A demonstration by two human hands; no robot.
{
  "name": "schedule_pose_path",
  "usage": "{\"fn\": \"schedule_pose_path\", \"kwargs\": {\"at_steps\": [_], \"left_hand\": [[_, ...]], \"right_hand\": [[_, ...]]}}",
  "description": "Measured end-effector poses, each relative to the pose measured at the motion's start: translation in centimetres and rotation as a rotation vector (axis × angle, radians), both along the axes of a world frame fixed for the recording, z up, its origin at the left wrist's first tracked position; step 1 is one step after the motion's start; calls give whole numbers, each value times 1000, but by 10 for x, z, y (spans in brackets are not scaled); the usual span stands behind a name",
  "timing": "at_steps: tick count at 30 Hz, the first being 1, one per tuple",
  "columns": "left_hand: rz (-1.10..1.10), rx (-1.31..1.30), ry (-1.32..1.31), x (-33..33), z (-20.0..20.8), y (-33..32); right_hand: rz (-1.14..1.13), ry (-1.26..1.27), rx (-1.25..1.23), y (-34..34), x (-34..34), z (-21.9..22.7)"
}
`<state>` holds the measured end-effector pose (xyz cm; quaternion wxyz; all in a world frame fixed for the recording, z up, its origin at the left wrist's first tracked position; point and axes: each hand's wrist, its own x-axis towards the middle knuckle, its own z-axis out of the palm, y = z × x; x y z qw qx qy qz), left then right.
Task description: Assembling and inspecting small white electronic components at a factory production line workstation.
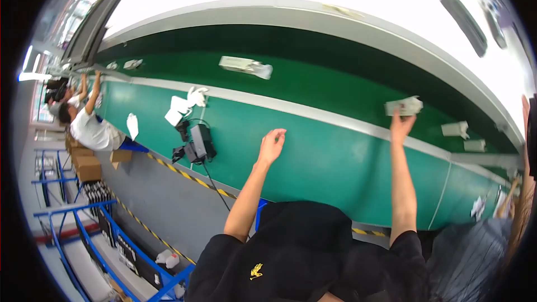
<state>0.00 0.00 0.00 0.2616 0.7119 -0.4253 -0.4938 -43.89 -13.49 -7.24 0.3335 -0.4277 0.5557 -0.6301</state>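
The biggest thing is the long green table (335, 168), and past its pale edge runs a darker green strip (324, 86). Two bare arms reach over the table from a black shirt (313, 251). The right arm (403, 184) goes almost straight out, away from the body, to the strip. The left arm (247, 193) slants up and a bit to the right, and does not reach as far.

The left hand (272, 144) is over the table, loosely open with its fingers a little bent (there is nothing in it). The right hand (401, 127) has its fingers closed on the near edge of a white packet (404, 105), which is over the dark strip and looks a bit blurry. A black box (202, 142) with a cord lies left of the left hand. Another white packet (245, 67) lies farther left on the strip.
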Motion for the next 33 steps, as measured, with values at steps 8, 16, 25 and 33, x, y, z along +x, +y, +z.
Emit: {"fn": "schedule_pose_path", "kwargs": {"at_steps": [8, 16, 25, 33], "left_hand": [[-341, -586, -812, 103, -10, -166], [-781, -737, -1392, 134, -52, -275], [-1091, -463, -1075, 75, -21, -271], [-830, -734, -138, -106, 21, -94]], "right_hand": [[-153, 532, 9, -59, -75, -88], [-235, 351, 304, 27, -89, -92], [-158, 365, 394, 112, -61, -67], [322, -273, 380, 123, 80, 59]]}}
